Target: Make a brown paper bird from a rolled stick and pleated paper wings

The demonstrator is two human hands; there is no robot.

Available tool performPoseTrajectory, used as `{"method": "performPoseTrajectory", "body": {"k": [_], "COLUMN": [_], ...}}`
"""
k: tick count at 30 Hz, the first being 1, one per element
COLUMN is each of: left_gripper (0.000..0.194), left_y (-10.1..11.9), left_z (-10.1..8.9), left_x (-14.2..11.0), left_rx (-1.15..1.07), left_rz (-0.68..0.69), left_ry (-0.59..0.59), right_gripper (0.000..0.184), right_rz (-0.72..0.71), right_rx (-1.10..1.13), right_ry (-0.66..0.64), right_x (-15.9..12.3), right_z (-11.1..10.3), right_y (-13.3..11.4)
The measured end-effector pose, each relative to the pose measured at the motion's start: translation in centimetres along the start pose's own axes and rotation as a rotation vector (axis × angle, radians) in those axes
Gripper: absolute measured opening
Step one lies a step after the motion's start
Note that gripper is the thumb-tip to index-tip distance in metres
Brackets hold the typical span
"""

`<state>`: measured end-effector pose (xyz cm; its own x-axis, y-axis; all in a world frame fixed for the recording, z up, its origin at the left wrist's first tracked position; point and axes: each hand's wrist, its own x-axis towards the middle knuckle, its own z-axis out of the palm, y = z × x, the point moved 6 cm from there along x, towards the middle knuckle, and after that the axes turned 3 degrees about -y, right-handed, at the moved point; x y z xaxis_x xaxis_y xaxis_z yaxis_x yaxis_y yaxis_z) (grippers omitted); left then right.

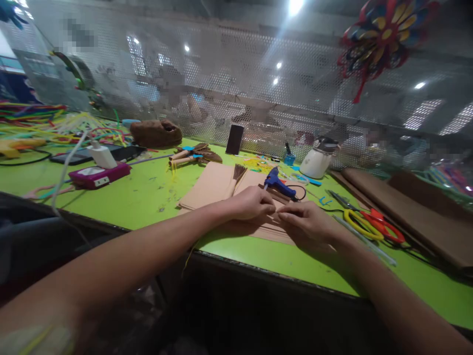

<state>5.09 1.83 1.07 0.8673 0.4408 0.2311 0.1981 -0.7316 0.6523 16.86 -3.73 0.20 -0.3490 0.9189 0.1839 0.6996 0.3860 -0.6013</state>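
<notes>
My left hand (251, 203) and my right hand (308, 219) meet above a stack of tan paper sheets (210, 183) near the table's front edge. Both are closed in a pinch, fingertips almost touching; what lies between them is too small and blurred to make out. Just behind the fingers, a blue glue gun (278, 185) lies with its nozzle toward my left hand. A paper roll with a dark brown fringed end (237, 176) rests on the sheets, beyond my left wrist.
Right of my right hand are yellow-handled scissors (360, 224), red-handled scissors (384, 227) and folded brown paper (414, 212). A white pot (318, 160) and a dark phone (235, 139) stand at the back. Leftward sit a purple power strip (99, 176) and a brown pouch (155, 133).
</notes>
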Motion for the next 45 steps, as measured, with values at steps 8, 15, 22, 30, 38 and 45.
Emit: {"method": "performPoseTrajectory", "body": {"k": [8,15,22,30,38,45], "left_gripper": [0.024,0.02,0.017,0.012,0.018,0.018], "left_y": [-0.5,-0.3,0.5,1.3,1.9,2.1], "left_z": [0.9,1.7,2.2,2.4,2.0,1.9], "left_x": [-0.2,-0.3,-0.5,-0.7,-0.9,-1.2], "left_rx": [0.194,0.422,0.591,0.63,0.664,0.784], "left_rz": [0.001,0.122,0.202,0.241,0.204,0.188], "left_ry": [-0.04,-0.009,0.048,0.035,-0.014,-0.003], "right_gripper": [0.018,0.015,0.016,0.017,0.02,0.016], "right_rz": [-0.038,-0.239,-0.322,-0.345,-0.347,-0.303], "right_rx": [-0.172,-0.269,-0.375,-0.489,-0.557,-0.674], "right_ry": [0.1,0.179,0.142,0.086,0.056,0.068], "right_x": [0.4,0.6,0.4,-0.4,-0.8,-1.5], "right_z": [0.6,0.9,1.3,1.2,1.1,0.8], "right_y": [-0.3,-0.8,-0.5,-1.3,-1.4,-0.1]}}
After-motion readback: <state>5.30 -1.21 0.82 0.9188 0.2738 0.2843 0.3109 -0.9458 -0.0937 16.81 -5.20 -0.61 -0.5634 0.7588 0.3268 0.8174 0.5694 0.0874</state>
